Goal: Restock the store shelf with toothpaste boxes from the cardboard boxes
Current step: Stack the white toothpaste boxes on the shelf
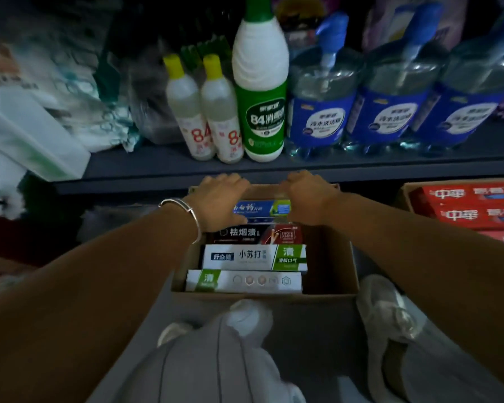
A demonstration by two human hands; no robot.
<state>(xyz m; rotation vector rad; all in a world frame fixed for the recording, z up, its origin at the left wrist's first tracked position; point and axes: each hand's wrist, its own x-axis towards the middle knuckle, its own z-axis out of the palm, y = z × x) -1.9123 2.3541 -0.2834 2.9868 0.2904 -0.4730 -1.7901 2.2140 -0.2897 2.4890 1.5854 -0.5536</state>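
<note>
Cardboard carton [184,266] sits at frame centre below the shelf [303,167], toothpaste boxes inside; both hands curl over its far rim by the blue box [259,207], left hand [221,199] and right hand [309,196]; whether fingers grip box or rim I cannot tell; a careless lift could knock the bottles [204,112] above.

I am crouching in a shop aisle, facing a dark shelf [274,167] carrying cleaning goods in rows: two small bleach bottles [204,112], a big green one [261,91], three blue detergent jugs [390,94]. Open cartons [262,295] of boxed toothpaste [253,257] are sitting on the floor below, red packs [466,207] filling another.
</note>
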